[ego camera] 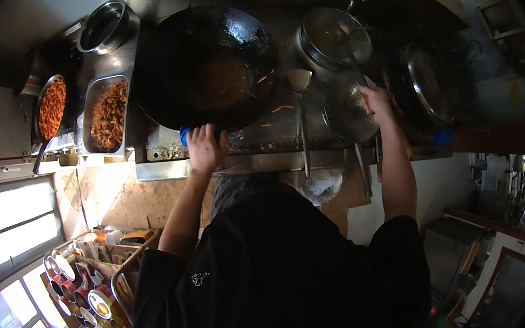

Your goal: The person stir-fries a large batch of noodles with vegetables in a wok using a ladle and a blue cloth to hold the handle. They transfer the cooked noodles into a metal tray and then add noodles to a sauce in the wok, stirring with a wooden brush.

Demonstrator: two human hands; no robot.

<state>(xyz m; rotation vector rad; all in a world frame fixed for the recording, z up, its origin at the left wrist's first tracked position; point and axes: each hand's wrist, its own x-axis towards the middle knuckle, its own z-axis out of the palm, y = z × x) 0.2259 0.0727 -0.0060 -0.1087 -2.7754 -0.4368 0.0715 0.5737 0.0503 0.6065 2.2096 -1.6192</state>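
My left hand point(206, 147) grips the near rim of a large dark wok point(205, 67) through a blue cloth point(184, 136). Some brownish liquid and food scraps lie in the wok's bottom. My right hand point(376, 103) holds the dark handle of a ladle point(353, 62), whose head reaches into a round metal pot point(332, 34) at the back of the stove. Beneath that hand lies a perforated strainer point(344, 112), its handle hanging over the front edge. Between wok and strainer rests a wok spatula point(302, 114).
To the left stand a steel tray of cooked food point(108, 116), a pan of reddish food point(52, 109) and a steel bowl point(104, 27). A metal-rimmed vessel point(425, 83) stands at right, near another blue cloth point(442, 137). Shelves with several cans point(81, 297) are behind left.
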